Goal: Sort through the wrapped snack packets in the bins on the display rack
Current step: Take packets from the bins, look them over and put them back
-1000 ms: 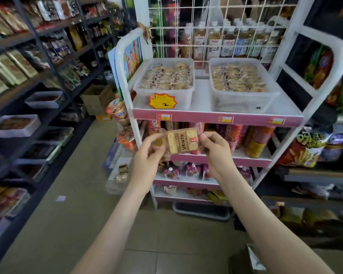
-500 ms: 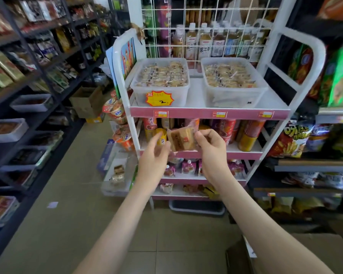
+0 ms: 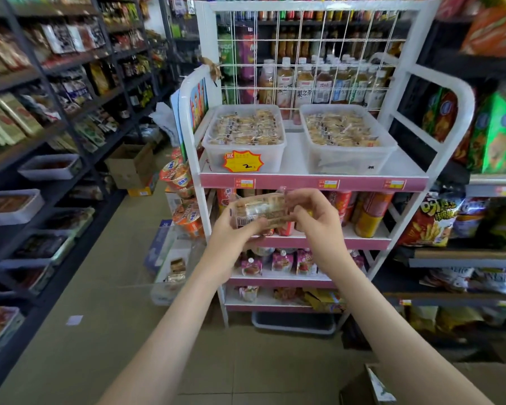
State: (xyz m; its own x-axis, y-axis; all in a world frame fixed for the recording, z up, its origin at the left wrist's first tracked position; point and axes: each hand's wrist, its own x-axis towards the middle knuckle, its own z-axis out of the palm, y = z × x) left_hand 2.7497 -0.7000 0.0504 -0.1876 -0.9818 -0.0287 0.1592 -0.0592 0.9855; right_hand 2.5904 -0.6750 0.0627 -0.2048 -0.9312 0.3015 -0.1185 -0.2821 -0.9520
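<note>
I hold one clear-wrapped snack packet [image 3: 259,210] in front of the white and pink display rack [image 3: 313,182], level with its second shelf. My left hand [image 3: 231,238] grips the packet's left end from below. My right hand [image 3: 314,220] pinches its right end. The packet lies tilted with its barcode side showing. On the rack's top shelf stand two clear plastic bins: the left bin [image 3: 244,159] with a yellow price tag and the right bin [image 3: 348,159], both full of several similar wrapped packets.
Bottled tea [image 3: 304,80] stands behind the rack's wire grid. Lower rack shelves hold cans and pouches. Dark shelving [image 3: 41,112] with goods lines the left aisle, with a cardboard box [image 3: 130,165] on the floor. Snack bags [image 3: 433,220] fill shelves at the right.
The packet has turned over from its front label to its barcode side. My left hand, which had let go half a second ago, holds it again. The view has moved closer to the rack.
</note>
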